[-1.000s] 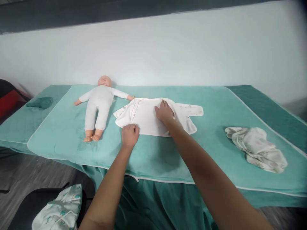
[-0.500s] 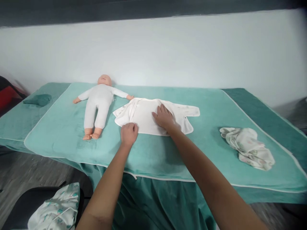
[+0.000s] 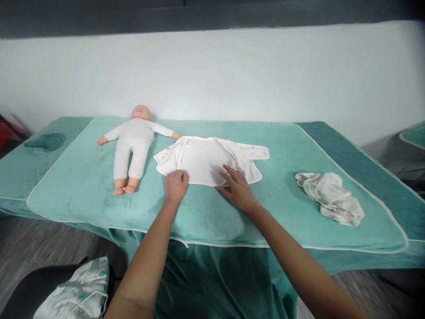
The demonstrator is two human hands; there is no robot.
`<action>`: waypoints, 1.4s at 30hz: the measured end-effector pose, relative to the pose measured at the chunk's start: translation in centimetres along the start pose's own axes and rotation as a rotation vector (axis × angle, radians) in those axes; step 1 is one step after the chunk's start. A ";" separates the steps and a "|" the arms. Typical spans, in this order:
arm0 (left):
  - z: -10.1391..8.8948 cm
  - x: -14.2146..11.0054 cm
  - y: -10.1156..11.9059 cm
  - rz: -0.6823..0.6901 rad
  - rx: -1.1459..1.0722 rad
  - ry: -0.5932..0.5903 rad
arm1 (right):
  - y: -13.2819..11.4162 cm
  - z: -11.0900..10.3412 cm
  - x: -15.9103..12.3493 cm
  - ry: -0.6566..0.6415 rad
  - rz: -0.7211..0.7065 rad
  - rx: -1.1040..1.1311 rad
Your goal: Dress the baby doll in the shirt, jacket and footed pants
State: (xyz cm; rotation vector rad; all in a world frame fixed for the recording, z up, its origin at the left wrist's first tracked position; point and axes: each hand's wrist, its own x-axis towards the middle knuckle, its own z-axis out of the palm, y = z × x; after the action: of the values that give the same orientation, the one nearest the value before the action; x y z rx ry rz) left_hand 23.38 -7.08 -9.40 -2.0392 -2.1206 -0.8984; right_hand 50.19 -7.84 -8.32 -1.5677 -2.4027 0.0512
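The left hand (image 3: 175,186) is curled at the near hem of the white shirt (image 3: 206,159), its grip on the cloth impossible to tell; the right hand (image 3: 238,188), fingers loosely spread and holding nothing, covers part of that hem, contact unclear; the shirt lies on the green mat (image 3: 99,212) between a doll (image 3: 136,141) and a crumpled printed garment (image 3: 332,197); a printed cloth (image 3: 79,285) on the chair (image 3: 36,283) is cut off below; the shirt's left sleeve is partly hidden in folds.
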 end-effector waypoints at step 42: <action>0.4 0.3 -0.4 0.093 -0.025 0.071 | -3.3 0.5 7.2 0.200 0.113 0.276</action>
State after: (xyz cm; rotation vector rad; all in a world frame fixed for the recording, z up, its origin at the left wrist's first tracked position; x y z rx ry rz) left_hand 23.11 -6.58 -9.76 -2.0653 -1.9712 -0.9733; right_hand 44.42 -2.67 -6.70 -1.5012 -2.0546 0.2267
